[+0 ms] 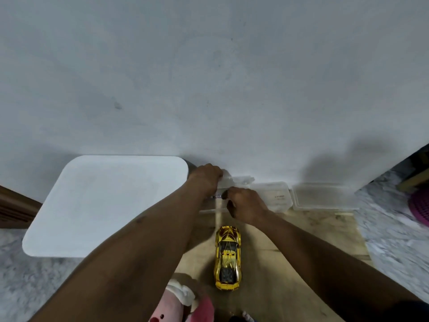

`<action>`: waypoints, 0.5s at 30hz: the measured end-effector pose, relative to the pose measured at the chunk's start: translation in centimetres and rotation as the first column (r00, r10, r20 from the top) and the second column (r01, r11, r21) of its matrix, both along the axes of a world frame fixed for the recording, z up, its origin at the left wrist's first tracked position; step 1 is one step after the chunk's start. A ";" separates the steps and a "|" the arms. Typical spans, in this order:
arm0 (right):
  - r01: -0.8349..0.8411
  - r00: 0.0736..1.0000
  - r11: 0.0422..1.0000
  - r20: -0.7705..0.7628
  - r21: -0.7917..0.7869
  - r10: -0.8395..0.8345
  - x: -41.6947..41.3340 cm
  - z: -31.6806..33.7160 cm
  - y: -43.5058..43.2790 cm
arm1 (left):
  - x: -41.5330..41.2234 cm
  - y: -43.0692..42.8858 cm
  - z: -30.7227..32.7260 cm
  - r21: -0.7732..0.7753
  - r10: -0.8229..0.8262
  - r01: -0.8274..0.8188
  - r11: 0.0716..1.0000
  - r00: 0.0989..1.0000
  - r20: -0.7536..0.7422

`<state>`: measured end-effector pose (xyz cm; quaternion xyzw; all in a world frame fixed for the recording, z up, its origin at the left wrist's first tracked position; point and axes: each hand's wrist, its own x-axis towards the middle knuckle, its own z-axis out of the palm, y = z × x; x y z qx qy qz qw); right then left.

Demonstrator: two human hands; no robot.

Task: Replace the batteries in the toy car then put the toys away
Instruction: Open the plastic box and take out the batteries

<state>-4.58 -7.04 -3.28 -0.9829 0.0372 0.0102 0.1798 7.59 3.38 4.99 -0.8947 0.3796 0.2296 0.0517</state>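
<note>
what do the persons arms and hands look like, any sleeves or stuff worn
Both arms are bare all the way to the bottom edge of the picture, with no sleeves showing. Neither wrist has a watch, band or bracelet. The left hand and right hand have no gloves and no visible rings, though most of the fingers are hidden.

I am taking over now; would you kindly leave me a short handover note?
Left hand grips the clear box by the wall; right hand is curled at its near edge, contents hidden.
Car stands on its wheels on the floor, nearer than the hands; plush nearer still; lid right of the box.
Battery swap: cannot tell. Toys not yet put away.
</note>
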 end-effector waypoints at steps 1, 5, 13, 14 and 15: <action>-0.004 0.997 1.000 -0.071 -0.014 0.003 0.9 0.1 0.2 | 0.2 -0.1 0.0 0.000 -0.004 0.004 1.000 1.000 -0.002; 0.041 0.978 0.999 -0.204 -0.011 -0.043 3.7 -0.8 1.1 | 0.6 -0.4 0.2 0.017 -0.043 0.043 0.999 0.999 0.000; 0.069 0.955 0.991 -0.280 -0.117 -0.100 5.2 -2.6 2.0 | 0.8 -0.7 0.2 -0.004 -0.025 0.025 1.000 1.000 -0.017; 0.065 0.953 0.989 -0.286 -0.131 -0.101 5.3 -2.7 2.0 | 0.8 -0.7 0.2 0.005 -0.024 0.024 1.000 1.000 -0.018; 0.056 0.953 0.988 -0.288 -0.144 -0.096 5.5 -2.7 1.9 | 0.8 -0.8 0.2 0.015 -0.028 0.028 1.000 1.000 -0.015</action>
